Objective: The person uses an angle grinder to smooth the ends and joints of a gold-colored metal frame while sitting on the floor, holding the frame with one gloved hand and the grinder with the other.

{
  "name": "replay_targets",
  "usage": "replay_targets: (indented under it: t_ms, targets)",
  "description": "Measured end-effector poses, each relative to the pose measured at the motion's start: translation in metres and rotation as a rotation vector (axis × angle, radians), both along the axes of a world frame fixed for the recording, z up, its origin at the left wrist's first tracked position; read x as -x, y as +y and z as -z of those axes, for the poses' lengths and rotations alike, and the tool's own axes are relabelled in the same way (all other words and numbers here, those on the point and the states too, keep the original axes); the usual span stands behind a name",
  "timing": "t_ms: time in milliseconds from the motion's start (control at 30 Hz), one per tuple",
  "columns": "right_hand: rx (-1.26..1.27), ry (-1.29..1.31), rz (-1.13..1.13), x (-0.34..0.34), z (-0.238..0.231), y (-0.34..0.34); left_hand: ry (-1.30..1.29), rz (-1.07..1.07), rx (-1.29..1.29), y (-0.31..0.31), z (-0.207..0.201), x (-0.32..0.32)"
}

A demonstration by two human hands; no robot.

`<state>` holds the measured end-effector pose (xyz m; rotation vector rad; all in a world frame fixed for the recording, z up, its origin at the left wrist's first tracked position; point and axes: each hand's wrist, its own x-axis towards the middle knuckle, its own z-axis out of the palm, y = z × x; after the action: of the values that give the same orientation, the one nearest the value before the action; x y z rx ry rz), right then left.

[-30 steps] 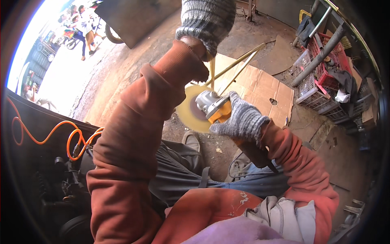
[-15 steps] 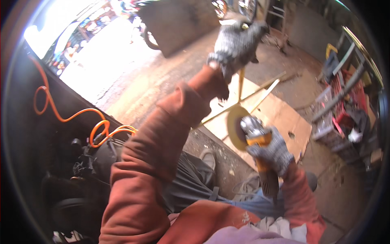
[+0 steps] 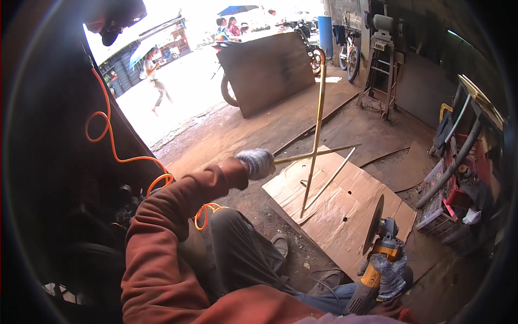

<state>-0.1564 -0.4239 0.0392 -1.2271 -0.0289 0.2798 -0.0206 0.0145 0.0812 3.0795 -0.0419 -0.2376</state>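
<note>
The left hand (image 3: 257, 162), in a grey knit glove, is closed around one end of a welded frame of thin yellowish metal rods (image 3: 314, 146), which stands tilted with its lower ends on a flattened sheet of cardboard (image 3: 345, 208) on the dirt floor. Its fingers are hard to pick out since the glove's a bit blurred. The right hand (image 3: 389, 272), also gloved, is wrapped tight around the yellow body of an angle grinder (image 3: 377, 254), disc pointing up, low at the right and well apart from the frame. The grinder's tail end is hidden behind the knee. An orange cable (image 3: 116, 151) loops off into the dark left side, where it gets too murky to follow.
</note>
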Motion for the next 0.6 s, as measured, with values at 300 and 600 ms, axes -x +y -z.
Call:
replay_targets:
  t_ms: [300,600]
  targets:
    - [-0.291,-0.016,-0.085,0.013,0.026,0.029,0.122,0.138,-0.522,-0.082,-0.087,-0.088]
    - [-0.528,0.204,-0.208,0.018,0.02,0.065,0.146,0.185,-0.487,-0.078,-0.151,-0.074]
